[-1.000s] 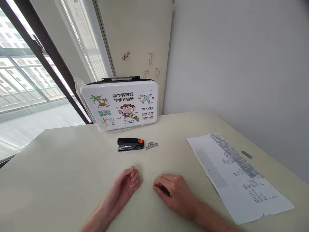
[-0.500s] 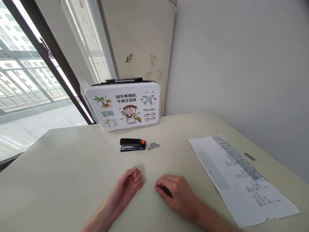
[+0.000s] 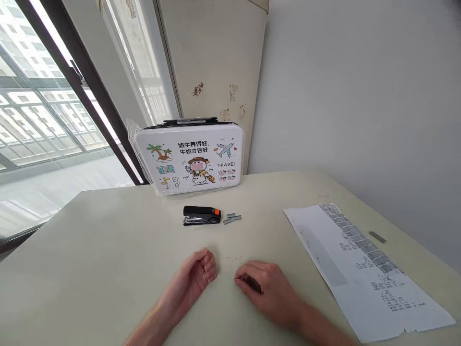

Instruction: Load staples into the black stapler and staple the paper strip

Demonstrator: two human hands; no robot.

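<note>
My left hand rests on the table, palm turned inward, its fingers curled closed with nothing visible in them. Opposite it lies my right hand, back upward, thumb and fingertips pressed together; I see nothing between them. The two hands are apart. Beyond them, a black stapler with an orange button lies on its side. Just right of it are a few short strips of grey staples. Neither hand touches the stapler or the strips.
A printed white sheet lies on the right of the table. Past its edge is another staple strip. A white cartoon case in clear plastic stands at the back. A wall borders the right, a window the left.
The whole view has shifted slightly, so everything appears a little farther right. Both hands keep the same pose, and nothing on the table has moved.
</note>
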